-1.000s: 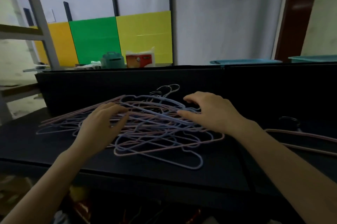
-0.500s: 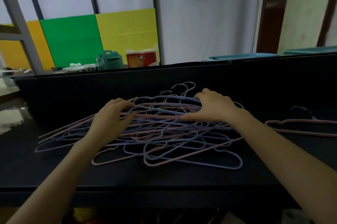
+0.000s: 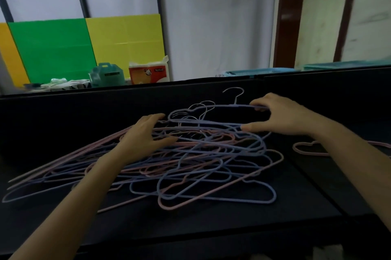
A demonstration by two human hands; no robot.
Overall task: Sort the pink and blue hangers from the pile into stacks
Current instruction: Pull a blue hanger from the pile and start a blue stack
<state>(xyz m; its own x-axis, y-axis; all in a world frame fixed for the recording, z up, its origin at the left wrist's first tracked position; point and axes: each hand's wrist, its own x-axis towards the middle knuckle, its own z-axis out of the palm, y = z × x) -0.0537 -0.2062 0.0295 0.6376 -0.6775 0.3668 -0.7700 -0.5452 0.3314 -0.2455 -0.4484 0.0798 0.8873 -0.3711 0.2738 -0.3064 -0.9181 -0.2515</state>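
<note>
A tangled pile of pink and blue hangers lies on the black table. My left hand rests on the pile's left top, fingers lightly bent over the wires. At the pile's far right my right hand grips a blue hanger, fingers over its top bar and thumb under it. That hanger is raised at the back of the pile, its hook pointing up. A single pink hanger lies apart on the table to the right, partly hidden by my right forearm.
A black upright panel closes the table's far side. Beyond it stand a teal box, a tissue pack, blue baskets and coloured boards. A doorway is at the right.
My right hand has taken a blue hanger and raised it at the back of the pile. My left hand has stayed on the pile's left side. The camera has turned right.
</note>
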